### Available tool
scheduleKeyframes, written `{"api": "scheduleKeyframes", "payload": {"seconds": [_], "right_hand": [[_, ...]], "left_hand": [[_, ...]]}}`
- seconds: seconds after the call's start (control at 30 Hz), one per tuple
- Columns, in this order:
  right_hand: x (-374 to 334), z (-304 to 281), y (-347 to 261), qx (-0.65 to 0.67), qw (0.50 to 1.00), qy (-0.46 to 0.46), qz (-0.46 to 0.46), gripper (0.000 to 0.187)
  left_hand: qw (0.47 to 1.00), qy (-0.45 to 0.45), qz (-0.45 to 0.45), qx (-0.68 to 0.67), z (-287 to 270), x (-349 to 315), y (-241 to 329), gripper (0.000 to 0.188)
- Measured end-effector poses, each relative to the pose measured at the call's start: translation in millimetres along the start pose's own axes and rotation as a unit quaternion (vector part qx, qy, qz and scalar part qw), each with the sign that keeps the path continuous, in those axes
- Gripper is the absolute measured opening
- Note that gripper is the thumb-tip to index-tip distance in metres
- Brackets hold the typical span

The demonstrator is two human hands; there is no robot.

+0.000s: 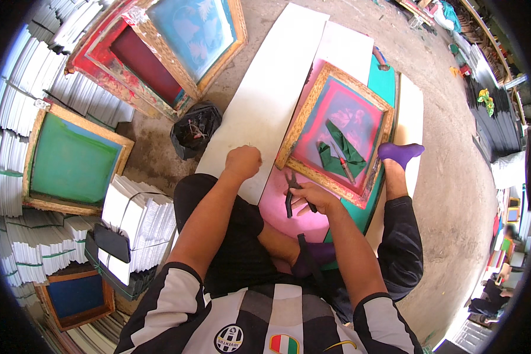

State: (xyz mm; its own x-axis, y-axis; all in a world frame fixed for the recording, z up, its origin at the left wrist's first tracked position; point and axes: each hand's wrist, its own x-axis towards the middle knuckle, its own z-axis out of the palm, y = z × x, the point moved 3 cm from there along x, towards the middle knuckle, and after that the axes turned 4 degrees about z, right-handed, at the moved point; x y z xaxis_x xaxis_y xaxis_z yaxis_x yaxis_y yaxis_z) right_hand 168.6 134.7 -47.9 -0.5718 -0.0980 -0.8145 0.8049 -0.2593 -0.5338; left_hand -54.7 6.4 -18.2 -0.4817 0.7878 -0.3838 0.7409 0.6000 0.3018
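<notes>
My right hand (315, 199) grips dark-handled pliers (290, 193), their jaws pointing away from me, just in front of a wooden-framed printing screen (336, 127). The screen lies tilted on the boards, its mesh bluish with pink edges. On the mesh rest folded dark green pieces (349, 146) and a slim tool with a red and pale handle (346, 170). Over the long white board (259, 88), my left hand (243, 162) is closed in a fist; what it may hold is hidden by the fingers.
A black plastic bag (196, 130) stands left of the white board. More framed screens, one blue (194, 35) and one green (71, 162), lean at the left by tied stacks of white sheets (138, 221). My foot in a purple sock (400, 153) rests beside the screen's right edge.
</notes>
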Motion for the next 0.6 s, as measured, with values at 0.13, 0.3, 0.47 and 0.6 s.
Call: {"api": "scheduleKeyframes", "payload": {"seconds": [0.13,0.3,0.47,0.6], "right_hand": [[2.0,-23.5,0.4,0.011,0.999,0.040,0.030,0.034],[-1.7,-36.8,-11.1,0.014,0.994,0.045,0.095,0.035],[-2.6,-44.1,-19.4,0.003,0.994,0.061,0.091,0.038],[-2.9,-49.8,-27.0,-0.034,0.991,0.055,0.114,0.038]], "left_hand": [[0.994,-0.014,-0.112,0.005,1.4,0.5,-14.3,0.030],[0.993,-0.025,-0.111,-0.018,-5.3,-5.0,-8.4,0.037],[0.994,-0.046,-0.092,-0.023,-7.8,-7.6,-1.9,0.040],[0.995,-0.047,-0.086,-0.021,-8.8,-7.9,1.8,0.041]]}}
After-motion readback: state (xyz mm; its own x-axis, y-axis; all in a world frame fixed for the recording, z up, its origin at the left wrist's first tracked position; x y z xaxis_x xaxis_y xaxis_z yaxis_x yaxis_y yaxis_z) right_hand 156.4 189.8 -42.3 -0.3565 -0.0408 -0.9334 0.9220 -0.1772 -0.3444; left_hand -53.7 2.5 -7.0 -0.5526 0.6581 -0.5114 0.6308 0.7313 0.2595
